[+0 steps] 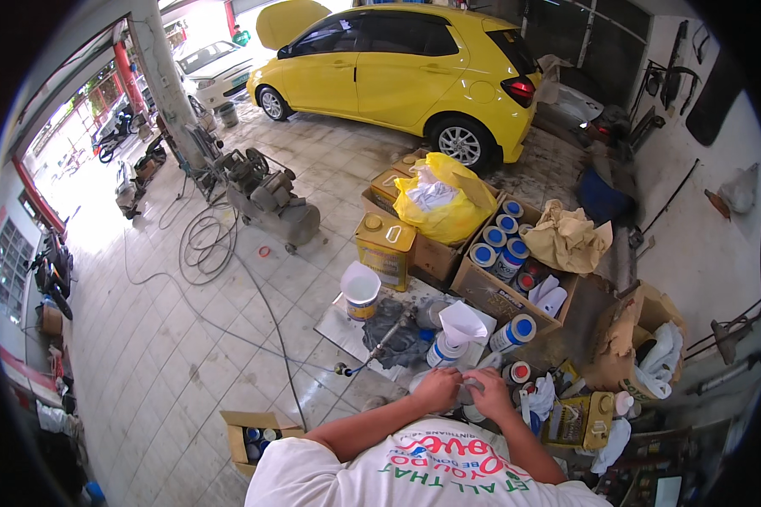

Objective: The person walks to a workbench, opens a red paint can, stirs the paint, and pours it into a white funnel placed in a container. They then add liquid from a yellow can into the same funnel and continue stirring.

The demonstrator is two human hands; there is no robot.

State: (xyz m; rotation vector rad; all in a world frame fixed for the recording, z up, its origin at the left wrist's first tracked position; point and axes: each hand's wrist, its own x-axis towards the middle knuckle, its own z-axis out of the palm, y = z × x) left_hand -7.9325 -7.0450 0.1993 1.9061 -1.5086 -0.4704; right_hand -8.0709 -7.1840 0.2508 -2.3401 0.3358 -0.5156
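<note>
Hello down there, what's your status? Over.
Left hand and right hand close together; anything held unclear. White cone atop can just beyond. Yellow tin to the right.

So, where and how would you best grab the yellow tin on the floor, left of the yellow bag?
Probably by the handle on top of the yellow tin, from above: the tin stands upright, the handle sits beside its cap, and a cardboard box stands behind it.

Small grey item (465,393): hand-held, mostly covered; exact kind cannot be determined. Can (441,353): cylindrical, white with blue markings, upright, located just beyond the held item, by the near right corner of the pale sheet (334,327). White paper cone (465,324): atop the can, flared, wide end up, hiding part of its rim.
</note>
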